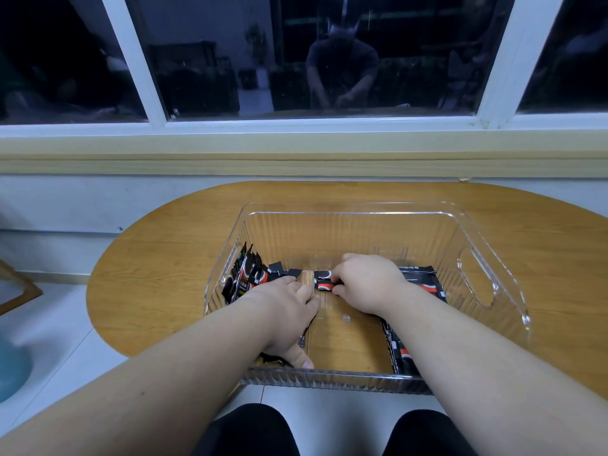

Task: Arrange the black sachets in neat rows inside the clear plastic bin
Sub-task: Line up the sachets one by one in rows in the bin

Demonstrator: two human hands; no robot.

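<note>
A clear plastic bin (348,209) with ribbed walls stands on the wooden table. Both my hands are inside it. Several black sachets (245,278) with red and white print stand in a leaning row against the bin's left wall. My left hand (283,317) lies flat over sachets on the left of the floor, thumb by the near wall. My right hand (365,283) pinches one black sachet (322,281) near the middle. More sachets (424,281) lie flat along the right side, partly hidden under my right forearm.
The oval wooden table (158,274) stands against a wall below a dark window (296,60). The bin's right wall has a handle cutout (477,278). My knees in black show below the table's near edge. A wooden frame (16,287) sits at far left.
</note>
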